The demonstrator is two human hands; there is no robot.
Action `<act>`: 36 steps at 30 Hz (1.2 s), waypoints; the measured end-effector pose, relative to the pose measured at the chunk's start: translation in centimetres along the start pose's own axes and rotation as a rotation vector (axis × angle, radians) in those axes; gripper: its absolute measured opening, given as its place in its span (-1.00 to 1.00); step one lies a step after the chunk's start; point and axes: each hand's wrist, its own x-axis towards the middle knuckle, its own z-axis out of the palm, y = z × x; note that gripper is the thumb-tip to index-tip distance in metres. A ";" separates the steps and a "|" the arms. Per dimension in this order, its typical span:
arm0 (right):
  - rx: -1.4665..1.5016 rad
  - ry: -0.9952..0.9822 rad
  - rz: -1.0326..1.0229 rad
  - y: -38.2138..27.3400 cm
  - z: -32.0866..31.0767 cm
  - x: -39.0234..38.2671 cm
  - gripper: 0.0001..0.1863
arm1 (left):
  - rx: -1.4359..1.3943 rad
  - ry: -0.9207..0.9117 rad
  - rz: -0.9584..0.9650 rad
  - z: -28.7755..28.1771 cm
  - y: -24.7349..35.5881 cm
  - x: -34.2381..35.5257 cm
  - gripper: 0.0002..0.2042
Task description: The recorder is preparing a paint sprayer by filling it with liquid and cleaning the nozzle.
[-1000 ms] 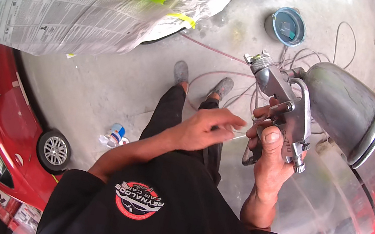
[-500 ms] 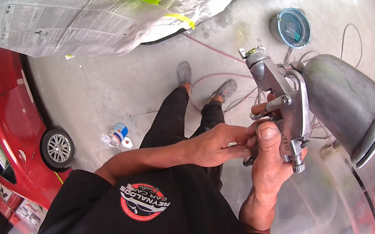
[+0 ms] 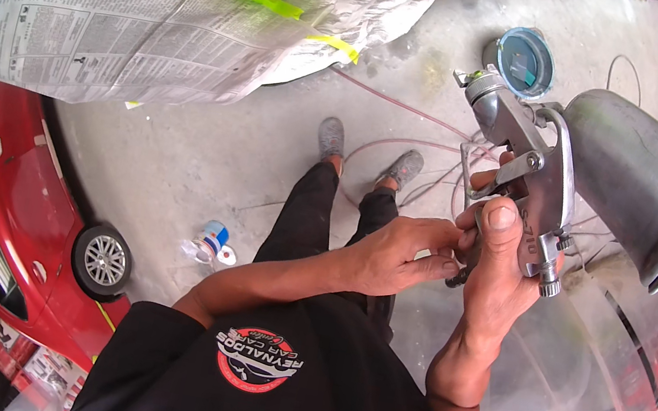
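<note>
A metal spray gun (image 3: 553,170) with a large grey cup (image 3: 629,175) is held in my right hand (image 3: 501,276), the thumb lying along its handle. One right finger shows beside the trigger (image 3: 464,177). The cup leans to the right, its wide ridged rim at the far end. My left hand (image 3: 395,257) reaches across from the left, thumb and fingers closed at the bottom of the gun's handle. A small dark fitting (image 3: 460,274) shows by the left thumb. Its exact contact with those fingers is partly hidden.
A newspaper-masked car part (image 3: 157,34) with yellow tape is at upper left. Left stands a red car (image 3: 20,186). A blue-rimmed bucket (image 3: 527,64), hoses (image 3: 410,142) and a small can (image 3: 213,236) are on the floor. Clear plastic sheeting (image 3: 564,370) covers something at right.
The gun and both hands have shifted right in the picture, along with a slight move of the view. The trigger now stands out visibly from the handle. Both hands keep their hold.
</note>
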 end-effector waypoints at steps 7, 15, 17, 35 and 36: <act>-0.111 0.032 0.006 -0.1 0.5 1.4 -0.43 | 0.049 -0.049 -0.144 -2.5 -0.7 -2.2 -0.65; -0.113 0.068 0.071 -0.7 1.5 1.9 -0.45 | 0.132 -0.034 -0.180 -4.7 -1.9 -3.5 -0.69; -0.096 0.086 0.068 -0.8 2.0 1.5 -0.41 | 0.139 -0.012 -0.175 -5.0 -2.5 -3.6 -0.69; -0.207 0.125 -0.074 1.8 5.2 1.5 -0.25 | 0.083 0.176 -0.075 -9.2 -7.3 -2.1 -0.69; -0.213 0.115 -0.062 1.6 5.1 1.6 -0.31 | 0.087 0.164 -0.073 -9.4 -7.2 -2.2 -0.69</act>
